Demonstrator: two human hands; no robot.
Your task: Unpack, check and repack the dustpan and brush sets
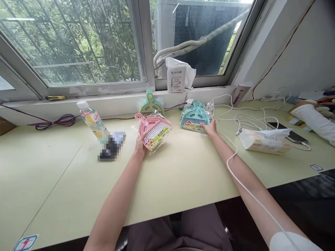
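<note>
Left grip [140,145], partly hidden, clasps the wrapped pink dustpan-and-brush set [156,129] over the pale tabletop [172,181]; right grip [210,128] holds the teal set [195,116] by its right edge. A green set [150,105] is partly covered behind the pink one. Pixelation [112,146] obscures something beside the bottle [92,120]. Windows [91,45] stand behind; a co-worker's sleeve [314,120] is cut off at right.

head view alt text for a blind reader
A wrapped pink dustpan-and-brush set is in a person's left-hand grip, a teal pack in the right-hand grip, at a pale table. A green pack stands behind, by the windowsill.
</note>
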